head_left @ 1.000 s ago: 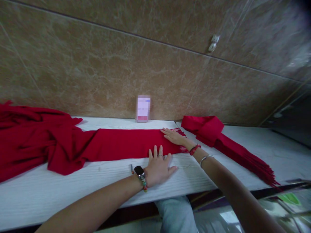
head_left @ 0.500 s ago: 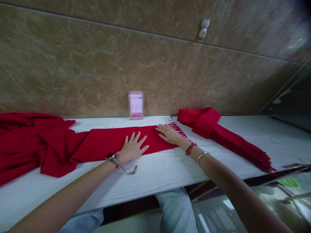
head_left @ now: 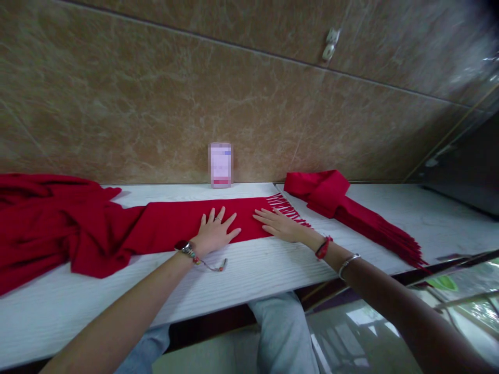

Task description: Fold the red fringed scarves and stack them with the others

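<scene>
A long red scarf (head_left: pixel 171 224) with a fringed end lies stretched across the white table (head_left: pixel 249 280). Its left part is bunched in a heap (head_left: pixel 42 223). My left hand (head_left: pixel 215 232) lies flat on the scarf, fingers spread. My right hand (head_left: pixel 279 224) rests flat on the scarf near the fringe, fingers stretched out. Neither hand holds anything.
A second red scarf (head_left: pixel 343 205), folded with fringe at its far end, lies to the right on the table. A small card (head_left: pixel 221 164) leans against the brown marble wall behind. My knees in grey trousers (head_left: pixel 280 332) show below the table's front edge.
My left hand has moved from the bare table edge up onto the scarf. My right hand has slid slightly toward me along the fringed end.
</scene>
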The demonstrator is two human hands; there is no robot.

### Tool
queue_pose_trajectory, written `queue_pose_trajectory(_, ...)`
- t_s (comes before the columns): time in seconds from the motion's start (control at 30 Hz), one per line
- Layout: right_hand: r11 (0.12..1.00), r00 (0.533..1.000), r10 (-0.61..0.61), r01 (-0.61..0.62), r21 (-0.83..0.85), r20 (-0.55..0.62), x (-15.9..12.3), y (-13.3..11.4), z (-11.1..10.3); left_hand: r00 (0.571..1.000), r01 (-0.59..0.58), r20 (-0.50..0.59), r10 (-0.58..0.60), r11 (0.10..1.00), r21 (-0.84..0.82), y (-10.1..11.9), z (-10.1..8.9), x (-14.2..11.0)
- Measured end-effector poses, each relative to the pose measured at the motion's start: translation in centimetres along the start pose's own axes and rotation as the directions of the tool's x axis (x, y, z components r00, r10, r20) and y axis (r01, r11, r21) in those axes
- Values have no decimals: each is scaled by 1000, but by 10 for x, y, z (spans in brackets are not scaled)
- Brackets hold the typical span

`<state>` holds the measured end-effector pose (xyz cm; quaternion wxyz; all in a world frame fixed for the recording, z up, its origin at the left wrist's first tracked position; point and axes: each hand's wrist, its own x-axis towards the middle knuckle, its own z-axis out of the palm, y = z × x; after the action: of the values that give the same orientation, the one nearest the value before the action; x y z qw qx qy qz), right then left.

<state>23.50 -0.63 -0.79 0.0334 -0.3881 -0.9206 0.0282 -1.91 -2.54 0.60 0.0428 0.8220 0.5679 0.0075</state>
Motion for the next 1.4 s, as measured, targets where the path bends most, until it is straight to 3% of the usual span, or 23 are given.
queue_pose_trajectory(0.17,1000,1000,21,-21,20,-3,9,-6,-11,989,140,-40,-142,989,-58,-25,-11,-5)
queue_pose_trajectory(0.27,1000,996,2,0,24,-87,34,-23,-21,963,212,-161,-218,976,-55,-42,-17,-4)
queue_pose_trajectory(0.33,1000,991,-23,23,-1,-133,58,-38,-22,952,239,-186,-244,970,-49,-51,-15,-2)
queue_pose_trajectory(0.43,999,988,-32,26,-40,-149,92,-54,-12,955,270,-113,-275,961,-62,-57,-6,0)
queue_pose_trajectory(0.53,998,994,7,-13,-53,-108,108,-60,6,952,287,-94,-292,956,-63,-60,1,1)
queue_pose_trajectory(0.67,997,995,57,-61,-45,-77,105,-56,20,961,253,-104,-257,966,-49,-65,3,-2)
queue_pose_trajectory(0.9,996,993,90,-90,6,-81,99,-61,13,974,199,-114,-198,980,-6,-75,-2,-13)
queue_pose_trajectory(1.03,997,983,81,-79,22,-163,98,-65,9,972,207,-113,-206,978,-6,-73,-3,-16)
queue_pose_trajectory(1.13,999,967,45,-43,16,-250,95,-69,7,957,215,-199,-211,977,-2,-72,-5,-18)
queue_pose_trajectory(1.2,1000,977,8,-5,14,-212,94,-72,7,947,204,-256,-195,979,11,-75,-6,-19)
queue_pose_trajectory(1.3,1000,995,-26,25,-6,-99,94,-74,10,963,223,-160,-218,975,10,-81,-6,-19)
queue_pose_trajectory(1.4,1000,996,-19,18,-19,-84,94,-75,10,965,252,-77,-251,968,9,-85,-6,-18)
